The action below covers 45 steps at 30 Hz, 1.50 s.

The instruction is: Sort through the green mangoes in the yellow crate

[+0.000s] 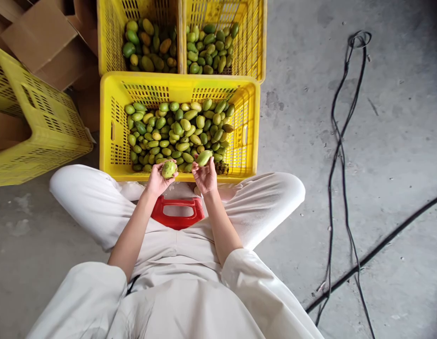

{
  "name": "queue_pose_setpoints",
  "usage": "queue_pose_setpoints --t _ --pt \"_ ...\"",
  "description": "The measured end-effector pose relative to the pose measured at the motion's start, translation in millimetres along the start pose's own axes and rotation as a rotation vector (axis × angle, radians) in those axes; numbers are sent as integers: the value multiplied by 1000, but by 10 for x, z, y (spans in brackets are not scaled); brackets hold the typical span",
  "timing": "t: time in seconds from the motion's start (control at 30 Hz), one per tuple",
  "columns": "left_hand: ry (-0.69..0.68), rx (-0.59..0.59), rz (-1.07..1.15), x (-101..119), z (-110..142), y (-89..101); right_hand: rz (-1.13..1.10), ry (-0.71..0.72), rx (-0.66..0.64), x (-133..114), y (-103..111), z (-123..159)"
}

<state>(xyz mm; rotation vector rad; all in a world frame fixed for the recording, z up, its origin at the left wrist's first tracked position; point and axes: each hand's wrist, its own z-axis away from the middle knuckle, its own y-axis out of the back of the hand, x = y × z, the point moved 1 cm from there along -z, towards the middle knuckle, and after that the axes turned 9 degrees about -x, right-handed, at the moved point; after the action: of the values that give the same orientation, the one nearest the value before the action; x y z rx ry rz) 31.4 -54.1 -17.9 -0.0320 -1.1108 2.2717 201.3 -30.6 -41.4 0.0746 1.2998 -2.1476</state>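
My left hand is closed around a green, yellow-tinged mango, held just over the near rim of a yellow crate. My right hand grips another green mango beside it, at the same rim. The crate in front of me is filled with several small green and yellowish mangoes. Both hands are close together, about a hand's width apart. I sit on a red stool with my legs in white trousers spread either side of the crate.
Two more yellow crates stand behind: the left crate holds larger, yellower mangoes, the right crate holds small green ones. A yellow crate lies tipped at the left beside cardboard. Black cables run over the concrete floor at the right.
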Motion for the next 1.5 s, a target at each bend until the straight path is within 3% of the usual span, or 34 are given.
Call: queue_pose_setpoints --t 0.13,0.27,0.37,0.57,0.67,0.8,0.9,1.03,1.23,1.5 --pt "-94 11 9 -22 -29 5 22 -10 -94 3 -32 42" --pt "-253 163 51 -16 -64 60 62 -49 -71 56 0 28" --pt "-299 173 85 8 -63 92 102 -31 -55 110 59 -12" --pt "-256 63 106 26 -46 85 126 32 -23 166 177 -98" --pt "-248 64 64 7 -58 74 139 45 -40 146 175 -103" --pt "-209 70 67 -1 -55 53 190 -81 -137 109 116 -59" --pt "-198 47 78 16 -36 39 198 -80 -192 102 73 -36" --pt "-195 42 36 11 -52 59 228 -22 -171 132 70 -48" --pt "-305 148 43 -46 -116 134 289 29 -146 168 123 -73" --pt "-192 49 92 0 -62 66 270 22 -168 155 56 -37"
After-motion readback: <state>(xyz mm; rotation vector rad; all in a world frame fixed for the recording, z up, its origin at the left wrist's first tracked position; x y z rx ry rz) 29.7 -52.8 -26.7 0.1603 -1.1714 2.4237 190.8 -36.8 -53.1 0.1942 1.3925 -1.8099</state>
